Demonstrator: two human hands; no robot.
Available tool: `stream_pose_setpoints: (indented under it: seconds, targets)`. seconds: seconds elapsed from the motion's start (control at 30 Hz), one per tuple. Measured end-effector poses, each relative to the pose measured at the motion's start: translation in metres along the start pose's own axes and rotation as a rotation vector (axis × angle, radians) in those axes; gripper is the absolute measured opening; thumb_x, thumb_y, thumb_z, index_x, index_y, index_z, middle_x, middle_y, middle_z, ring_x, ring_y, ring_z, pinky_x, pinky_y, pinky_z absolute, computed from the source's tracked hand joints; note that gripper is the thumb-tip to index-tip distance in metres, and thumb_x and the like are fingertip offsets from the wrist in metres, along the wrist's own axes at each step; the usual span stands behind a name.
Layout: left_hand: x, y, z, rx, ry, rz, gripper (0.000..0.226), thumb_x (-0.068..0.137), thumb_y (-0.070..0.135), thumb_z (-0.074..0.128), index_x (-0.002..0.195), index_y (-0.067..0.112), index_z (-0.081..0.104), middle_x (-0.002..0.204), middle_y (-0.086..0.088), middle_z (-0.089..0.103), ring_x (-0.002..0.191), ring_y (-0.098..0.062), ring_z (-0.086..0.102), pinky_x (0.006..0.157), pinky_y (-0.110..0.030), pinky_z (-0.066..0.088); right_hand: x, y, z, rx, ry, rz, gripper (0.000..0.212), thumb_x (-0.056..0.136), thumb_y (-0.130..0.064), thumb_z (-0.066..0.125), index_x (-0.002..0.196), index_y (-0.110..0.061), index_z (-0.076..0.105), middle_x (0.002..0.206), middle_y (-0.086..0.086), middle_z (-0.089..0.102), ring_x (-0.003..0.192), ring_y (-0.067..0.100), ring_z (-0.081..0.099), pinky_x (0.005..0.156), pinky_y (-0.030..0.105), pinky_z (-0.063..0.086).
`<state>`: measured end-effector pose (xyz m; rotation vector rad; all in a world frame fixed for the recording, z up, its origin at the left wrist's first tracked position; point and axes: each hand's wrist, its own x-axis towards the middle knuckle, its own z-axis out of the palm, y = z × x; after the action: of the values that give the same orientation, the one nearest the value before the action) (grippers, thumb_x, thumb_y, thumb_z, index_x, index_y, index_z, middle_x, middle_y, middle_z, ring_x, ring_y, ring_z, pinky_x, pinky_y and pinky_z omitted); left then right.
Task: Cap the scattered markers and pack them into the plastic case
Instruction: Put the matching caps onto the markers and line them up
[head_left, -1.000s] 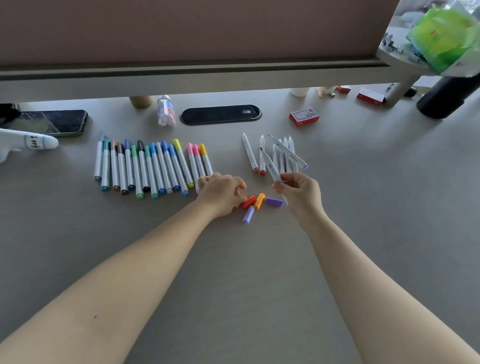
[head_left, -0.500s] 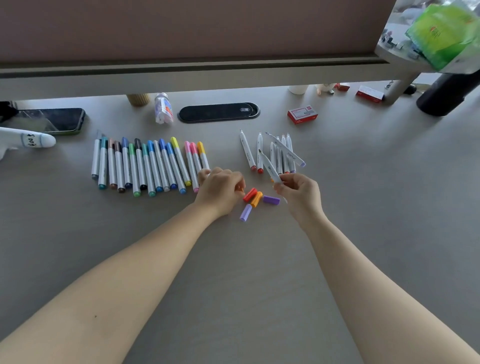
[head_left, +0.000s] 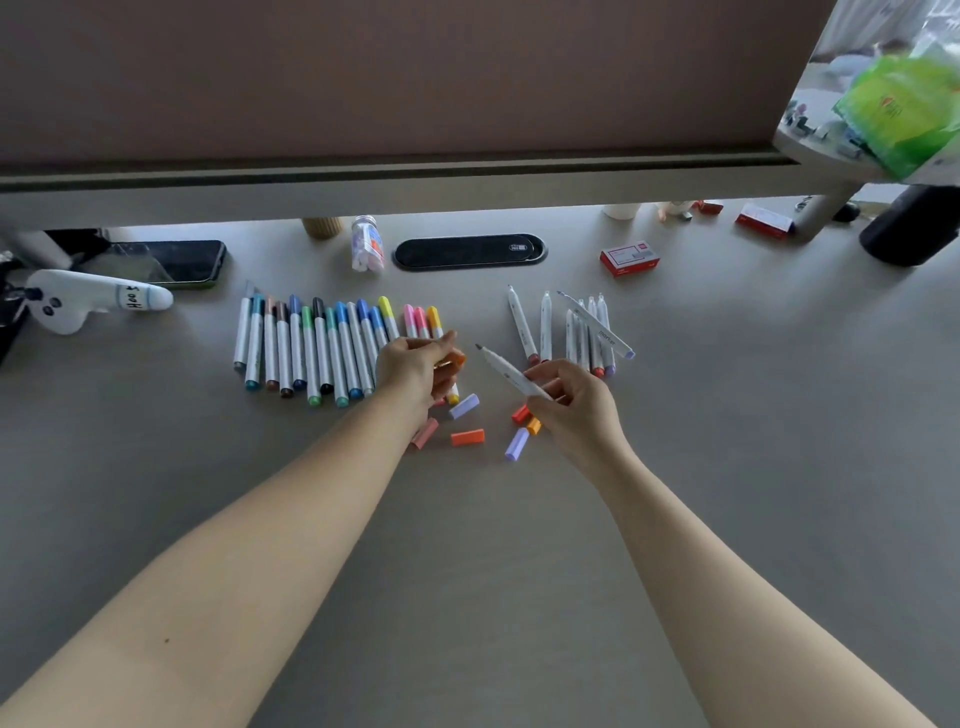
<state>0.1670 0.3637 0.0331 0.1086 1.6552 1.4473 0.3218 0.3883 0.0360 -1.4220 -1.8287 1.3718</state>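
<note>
The right hand (head_left: 574, 402) pinches a slim white plastic marker (head_left: 511, 375) by its lower barrel, its bare grey tip pointing up and left toward the left hand (head_left: 415, 364), whose curled fingers grip a small orange plastic cap (head_left: 457, 359) just off the smooth grey matte tabletop (head_left: 467, 571). Between and below the hands lie loose, stubby caps: a lilac one (head_left: 464, 406), a salmon pink one (head_left: 426, 433), an orange-red one (head_left: 467, 437), and by the right wrist a red, an orange and a pale purple cap (head_left: 517, 444). Left of the grip lies a tidy row of capped markers with coloured ends (head_left: 322, 348); to the right lies a looser cluster of uncapped white markers (head_left: 582, 338). Half a second ago the left hand rested fist-down on the table over the caps; now it is lifted and turned, cap in its fingers, baring three caps it hid, and the right hand has swung the marker's tip toward it. The plastic case is nowhere in view
</note>
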Motion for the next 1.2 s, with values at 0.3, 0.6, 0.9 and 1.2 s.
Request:
stream_pose_setpoints:
  seconds: [0.3,0.6,0.9,1.2]
  targets:
    - [0.001,0.003,-0.009,-0.069,0.007,-0.023,0.019,0.084,0.016,0.063,0.072,0.013,0.048,0.07,-0.003,0.059,0.064,-0.013,0.057,0.062,-0.026,0.047,0.0,-0.009,0.013,-0.064,-0.034,-0.048,0.018,0.079,-0.006,0.06,0.09,-0.018,0.067,0.064,-0.011,0.057,0.064,0.017,0.056,0.064,0.024,0.043]
    - [0.004,0.01,-0.008,0.22,-0.13,0.289,0.022,0.087,0.011,0.058,0.074,0.017,0.04,0.075,-0.002,0.057,0.063,-0.011,0.059,0.059,-0.017,0.05,0.013,-0.023,0.028,-0.073,0.069,-0.039,0.016,0.079,-0.005,0.057,0.089,-0.014,0.065,0.062,-0.013,0.052,0.059,0.015,0.05,0.063,0.026,0.043]
    - [0.026,0.019,-0.004,0.226,-0.206,0.313,0.023,0.086,0.01,0.06,0.082,0.019,0.038,0.099,-0.015,0.055,0.066,-0.012,0.061,0.063,-0.015,0.051,0.031,-0.027,0.042,-0.03,0.146,-0.05,0.013,0.08,-0.004,0.056,0.085,-0.011,0.066,0.059,-0.011,0.051,0.054,0.006,0.042,0.051,0.022,0.031]
    - [0.053,0.019,-0.004,0.326,-0.134,0.345,0.022,0.085,0.013,0.061,0.08,0.019,0.04,0.084,-0.006,0.057,0.065,-0.01,0.059,0.065,-0.016,0.049,0.059,-0.019,0.041,-0.017,0.048,-0.036,0.009,0.087,-0.019,0.058,0.092,-0.015,0.065,0.074,-0.01,0.058,0.063,0.007,0.051,0.052,0.008,0.037]
